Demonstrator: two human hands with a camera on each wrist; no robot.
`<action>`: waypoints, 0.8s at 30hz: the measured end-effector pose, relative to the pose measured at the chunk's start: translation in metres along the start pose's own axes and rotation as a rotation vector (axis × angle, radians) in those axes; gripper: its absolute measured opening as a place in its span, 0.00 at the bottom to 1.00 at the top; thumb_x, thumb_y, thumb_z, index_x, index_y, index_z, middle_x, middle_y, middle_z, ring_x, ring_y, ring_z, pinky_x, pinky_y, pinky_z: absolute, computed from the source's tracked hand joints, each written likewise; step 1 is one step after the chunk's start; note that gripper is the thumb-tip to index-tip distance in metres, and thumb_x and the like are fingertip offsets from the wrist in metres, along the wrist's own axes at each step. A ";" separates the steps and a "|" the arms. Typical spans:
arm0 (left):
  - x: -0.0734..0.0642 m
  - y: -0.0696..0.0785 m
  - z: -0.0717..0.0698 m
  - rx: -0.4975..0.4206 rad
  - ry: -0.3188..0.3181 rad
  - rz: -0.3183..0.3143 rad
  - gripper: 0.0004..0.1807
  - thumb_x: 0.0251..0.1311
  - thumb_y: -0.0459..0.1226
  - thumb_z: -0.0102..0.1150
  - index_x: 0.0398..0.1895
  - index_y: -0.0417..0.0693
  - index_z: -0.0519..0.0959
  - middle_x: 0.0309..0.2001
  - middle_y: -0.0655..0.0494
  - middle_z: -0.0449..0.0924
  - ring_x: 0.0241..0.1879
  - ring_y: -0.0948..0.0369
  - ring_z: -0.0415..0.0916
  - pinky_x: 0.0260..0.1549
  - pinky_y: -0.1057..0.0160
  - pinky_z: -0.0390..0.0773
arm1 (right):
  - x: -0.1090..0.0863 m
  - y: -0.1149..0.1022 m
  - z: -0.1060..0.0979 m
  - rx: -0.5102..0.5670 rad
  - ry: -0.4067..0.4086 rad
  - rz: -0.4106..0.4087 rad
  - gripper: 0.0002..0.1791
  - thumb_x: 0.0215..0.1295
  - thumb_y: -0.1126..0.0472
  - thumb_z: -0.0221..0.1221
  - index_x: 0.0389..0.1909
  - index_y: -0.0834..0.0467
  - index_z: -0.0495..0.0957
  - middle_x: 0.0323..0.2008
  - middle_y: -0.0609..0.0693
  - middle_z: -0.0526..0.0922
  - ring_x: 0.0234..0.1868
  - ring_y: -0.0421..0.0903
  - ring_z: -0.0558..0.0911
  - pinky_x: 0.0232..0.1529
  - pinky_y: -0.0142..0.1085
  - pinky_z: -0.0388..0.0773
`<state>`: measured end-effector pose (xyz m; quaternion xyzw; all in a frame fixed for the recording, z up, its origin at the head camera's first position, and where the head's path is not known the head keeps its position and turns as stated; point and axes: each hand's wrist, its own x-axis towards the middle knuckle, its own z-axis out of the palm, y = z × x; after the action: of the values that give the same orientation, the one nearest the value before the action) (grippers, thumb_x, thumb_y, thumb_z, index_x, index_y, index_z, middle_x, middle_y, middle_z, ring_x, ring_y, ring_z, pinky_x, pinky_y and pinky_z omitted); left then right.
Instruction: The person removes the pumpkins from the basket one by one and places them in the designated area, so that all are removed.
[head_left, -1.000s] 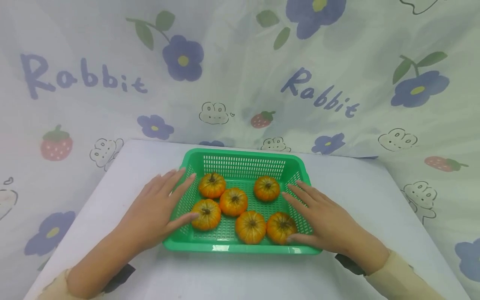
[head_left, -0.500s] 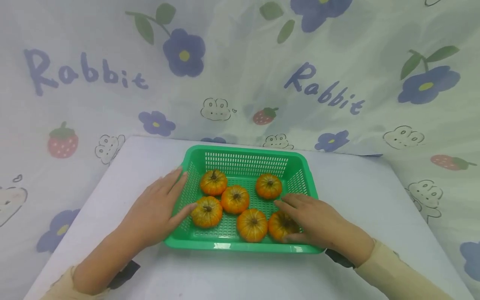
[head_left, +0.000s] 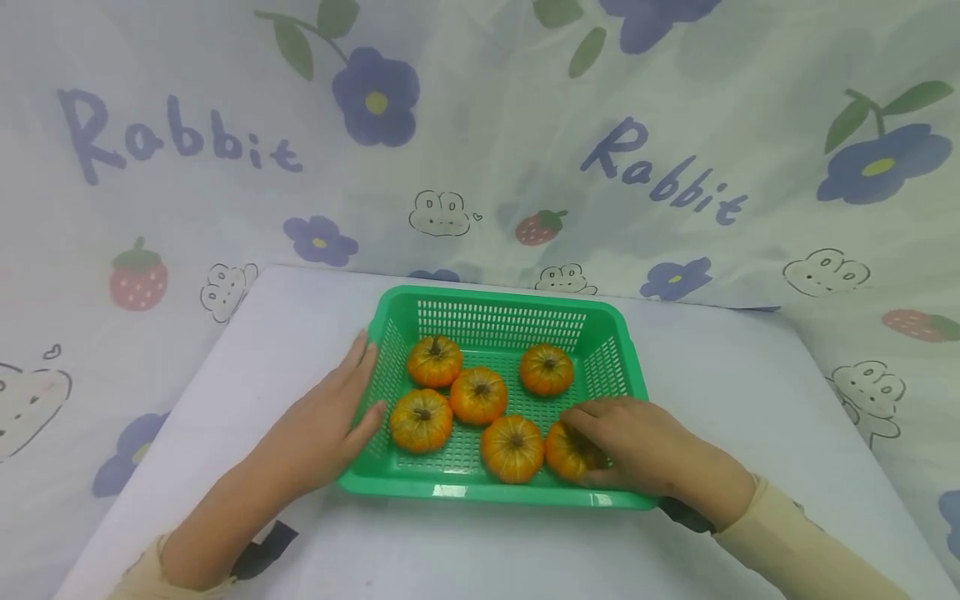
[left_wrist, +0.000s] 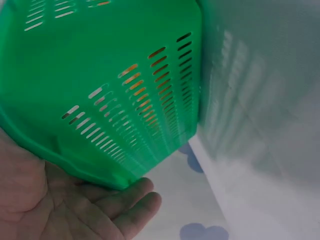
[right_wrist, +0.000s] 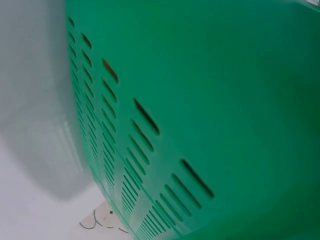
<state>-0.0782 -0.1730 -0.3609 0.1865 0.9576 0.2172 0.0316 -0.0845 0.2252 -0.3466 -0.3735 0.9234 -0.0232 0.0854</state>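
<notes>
A green slotted plastic basket [head_left: 498, 496] stands on the table with several small orange pumpkins inside. My left hand [head_left: 318, 429] lies along its left rim, fingers extended and thumb apart. In the left wrist view those fingers [left_wrist: 132, 207] show below the rim, outside the slotted wall [left_wrist: 135, 100]. My right hand [head_left: 641, 442] reaches over the right rim and grips the front-right pumpkin [head_left: 568, 454], fingers over its far side and thumb at its near side. Another pumpkin [head_left: 512, 450] sits just left of it. The right wrist view shows only the basket's outer wall [right_wrist: 200, 90], the hand hidden.
Other pumpkins are grouped at the basket's left, including one [head_left: 422, 421] near the left hand. One more pumpkin [head_left: 547, 370] sits at the back right. The white table [head_left: 720, 367] surrounds the basket, and a printed curtain [head_left: 480, 125] hangs behind.
My right hand has moved left and inward over the rim, its spread fingers closing around the front-right pumpkin. The left hand has eased slightly outward, its thumb leaving the nearest pumpkin. The view shifts slightly.
</notes>
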 end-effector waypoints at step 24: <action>-0.004 -0.002 0.004 -0.160 -0.016 -0.095 0.37 0.80 0.39 0.40 0.86 0.42 0.42 0.83 0.42 0.46 0.79 0.43 0.50 0.72 0.39 0.57 | 0.001 0.000 0.000 0.041 -0.013 0.054 0.37 0.54 0.43 0.77 0.60 0.58 0.81 0.49 0.47 0.85 0.48 0.49 0.84 0.52 0.50 0.82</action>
<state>-0.0743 -0.1751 -0.3659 0.1393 0.9448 0.2896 0.0645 -0.0856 0.2244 -0.3467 -0.3470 0.9318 -0.0372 0.0995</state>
